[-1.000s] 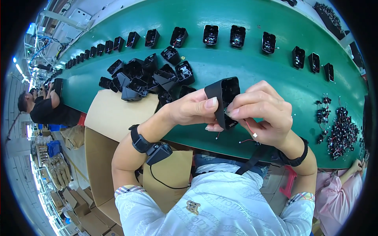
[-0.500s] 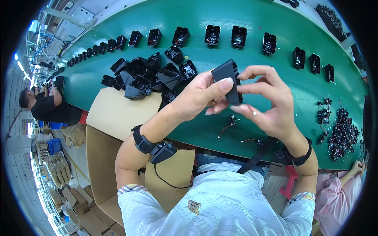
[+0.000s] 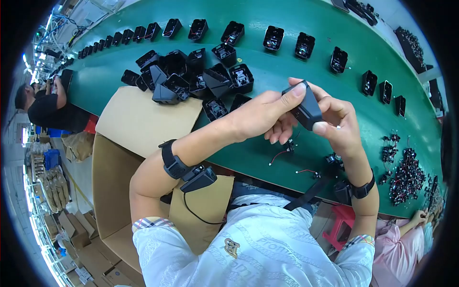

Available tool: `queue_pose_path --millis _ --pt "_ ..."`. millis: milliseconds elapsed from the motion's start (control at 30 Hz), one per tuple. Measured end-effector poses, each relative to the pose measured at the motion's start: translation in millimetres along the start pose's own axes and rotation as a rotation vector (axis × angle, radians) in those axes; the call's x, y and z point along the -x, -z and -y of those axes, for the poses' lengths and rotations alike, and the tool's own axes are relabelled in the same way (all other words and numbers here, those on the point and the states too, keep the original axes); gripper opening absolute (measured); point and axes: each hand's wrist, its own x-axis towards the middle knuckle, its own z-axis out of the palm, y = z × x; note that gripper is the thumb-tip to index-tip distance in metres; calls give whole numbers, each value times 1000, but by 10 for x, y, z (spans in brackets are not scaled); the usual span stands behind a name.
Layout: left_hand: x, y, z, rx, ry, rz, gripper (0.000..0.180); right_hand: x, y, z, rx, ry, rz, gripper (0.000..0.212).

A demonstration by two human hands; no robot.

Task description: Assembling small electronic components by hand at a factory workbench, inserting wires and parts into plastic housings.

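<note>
A black plastic housing [image 3: 307,106] is held up over the green table between both of my hands. My left hand [image 3: 273,114] grips it from the left, thumb pressed on its upper end. My right hand [image 3: 338,122] closes on its other side, with the thumb at the lower corner and fingers behind. The housing's outer face is turned up, so its inside is hidden. A tiny white connector shows by my right thumb. Below my hands lie small black parts with red wires [image 3: 289,146], and another wired part [image 3: 315,175] sits near the table edge.
Black housings [image 3: 273,38] stand in a curved row along the far side. A heap of them [image 3: 177,86] lies left, beside an open cardboard box [image 3: 148,119]. Small wired parts [image 3: 406,177] are piled right. People sit at both sides, with a pink stool [image 3: 338,225] nearby.
The housing has been turned over in my hands, from edge-on to its outer face upward. My right fingers have closed round it. The whole view has shifted slightly.
</note>
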Motion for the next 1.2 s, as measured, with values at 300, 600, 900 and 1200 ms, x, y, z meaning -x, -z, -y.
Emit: queue_pose_path --millis 300,600,900,1200 --pt "-80 -71 127 -309 -102 -61 53 236 506 403 123 -47 -114 31" --pt "-40 -218 49 -647 -218 -41 20 1167 2495 1638 1837 -90 -239 30" --pt "-46 -150 107 -672 -251 -52 14 1644 3660 1430 1956 -442 -378 31" --pt "-107 -118 103 -696 -246 -41 13 1688 3833 1332 1972 -478 -326 30"
